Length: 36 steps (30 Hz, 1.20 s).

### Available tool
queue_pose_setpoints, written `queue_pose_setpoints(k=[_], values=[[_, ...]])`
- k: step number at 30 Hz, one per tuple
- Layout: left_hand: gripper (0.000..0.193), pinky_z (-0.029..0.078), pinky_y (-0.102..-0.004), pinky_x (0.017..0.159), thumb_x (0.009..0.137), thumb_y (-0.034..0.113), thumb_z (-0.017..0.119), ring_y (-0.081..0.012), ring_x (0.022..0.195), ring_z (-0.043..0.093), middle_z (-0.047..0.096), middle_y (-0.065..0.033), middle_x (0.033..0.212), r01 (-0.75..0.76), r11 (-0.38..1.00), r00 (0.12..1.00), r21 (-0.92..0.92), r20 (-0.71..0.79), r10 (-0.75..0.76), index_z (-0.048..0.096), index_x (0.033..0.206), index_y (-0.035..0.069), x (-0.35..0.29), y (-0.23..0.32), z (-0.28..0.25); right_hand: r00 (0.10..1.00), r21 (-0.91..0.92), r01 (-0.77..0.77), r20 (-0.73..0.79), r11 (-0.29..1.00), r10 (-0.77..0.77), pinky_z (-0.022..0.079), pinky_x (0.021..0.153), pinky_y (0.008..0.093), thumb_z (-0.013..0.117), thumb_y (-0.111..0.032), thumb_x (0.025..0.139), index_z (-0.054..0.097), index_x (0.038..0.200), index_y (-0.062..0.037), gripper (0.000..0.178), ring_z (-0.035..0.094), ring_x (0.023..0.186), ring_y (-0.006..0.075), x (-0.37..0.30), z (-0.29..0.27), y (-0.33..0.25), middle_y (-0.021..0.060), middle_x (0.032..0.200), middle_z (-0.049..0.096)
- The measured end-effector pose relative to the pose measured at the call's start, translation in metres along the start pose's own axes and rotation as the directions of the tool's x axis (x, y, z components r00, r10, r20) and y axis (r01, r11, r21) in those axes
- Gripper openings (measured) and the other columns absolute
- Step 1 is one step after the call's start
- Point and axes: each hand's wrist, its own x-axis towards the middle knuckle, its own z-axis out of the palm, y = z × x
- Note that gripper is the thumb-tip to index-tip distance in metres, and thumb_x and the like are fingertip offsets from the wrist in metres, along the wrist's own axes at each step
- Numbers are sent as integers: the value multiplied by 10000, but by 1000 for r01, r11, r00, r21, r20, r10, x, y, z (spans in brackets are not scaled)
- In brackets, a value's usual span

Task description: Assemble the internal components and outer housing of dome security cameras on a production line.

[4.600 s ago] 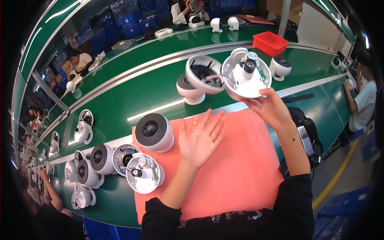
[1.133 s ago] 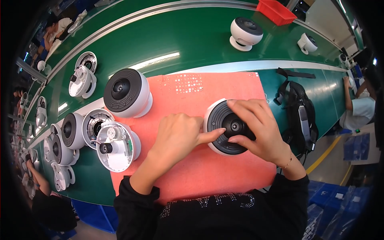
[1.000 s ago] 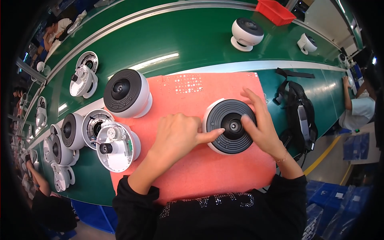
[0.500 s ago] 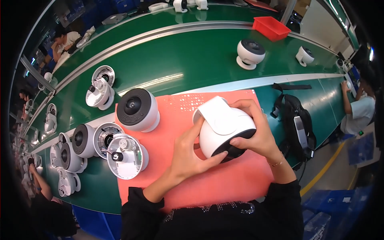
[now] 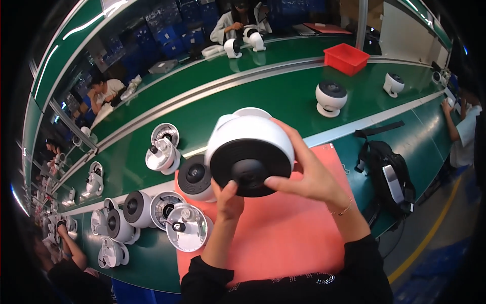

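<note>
A white ball-shaped camera (image 5: 253,133) with a black lens face is held up above the pink mat (image 5: 283,238). My left hand (image 5: 229,202) grips its lower left side, the thumb against the black face. On its right side my right hand (image 5: 315,177) is wrapped round the shell, its thumb also on the face near the lens. Some fingers of both hands are hidden behind it. Just left, a similar camera (image 5: 194,175) stands on the mat, partly covered by the held one. An opened camera shell (image 5: 188,234) lies at the mat's left edge, its inner parts showing.
Several whole and opened cameras (image 5: 121,227) crowd the green bench to the left. Across the conveyor stand an opened camera (image 5: 163,152), a white camera (image 5: 330,100) and a red bin (image 5: 346,59). A black strapped pouch (image 5: 386,169) lies right of the mat. Other people sit around.
The held camera has been raised and moved left, and turned so its black face points toward me. Both hands moved with it. My view has tilted up, showing a person across the line.
</note>
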Motion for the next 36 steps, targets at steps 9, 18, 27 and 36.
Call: queue_pose_setpoints(k=[9, 18, 27, 36], values=[[721, 363, -417, 993, 757, 402, 573, -284, 1162, 449, 417, -127, 1289, -97, 992, 993, -74, 54, 101, 297, 1329, 64, 13, -1, -18, 925, -260, 345, -66, 902, -373, 518, 810, 346, 807, -151, 546, 368, 1329, -39, 905, 578, 1018, 249, 8, 29, -4, 197, 1233, 492], [710, 347, -426, 1005, 775, 459, 531, -293, 1179, 432, 404, -116, 1311, -102, 974, 995, -200, -14, 101, 295, 1343, 104, 46, -32, 3, 807, -494, 352, -271, 795, -525, 453, 901, 390, 808, -196, 588, 316, 1325, -12, 904, 484, 1140, 338, 21, 48, 29, 223, 1286, 420], [701, 330, -434, 1017, 794, 516, 490, -301, 1197, 415, 391, -105, 1332, -77, 926, 996, -369, -69, 55, 294, 1356, 145, 51, -50, 6, 828, -524, 324, -245, 787, -504, 498, 850, 361, 787, -207, 603, 305, 1330, -10, 894, 514, 1113, 294, 32, 34, 56, 204, 1273, 440], [511, 329, -414, 991, 888, 374, 495, -291, 1222, 334, 314, -155, 1332, 226, 945, 959, -238, -117, -259, 315, 1274, 92, 57, -51, 11, 859, 608, -146, -314, 780, 405, 464, 842, 378, 630, -388, 790, 375, 1255, -37, 635, 536, 996, 250, 62, -12, 99, 119, 1126, 489]])
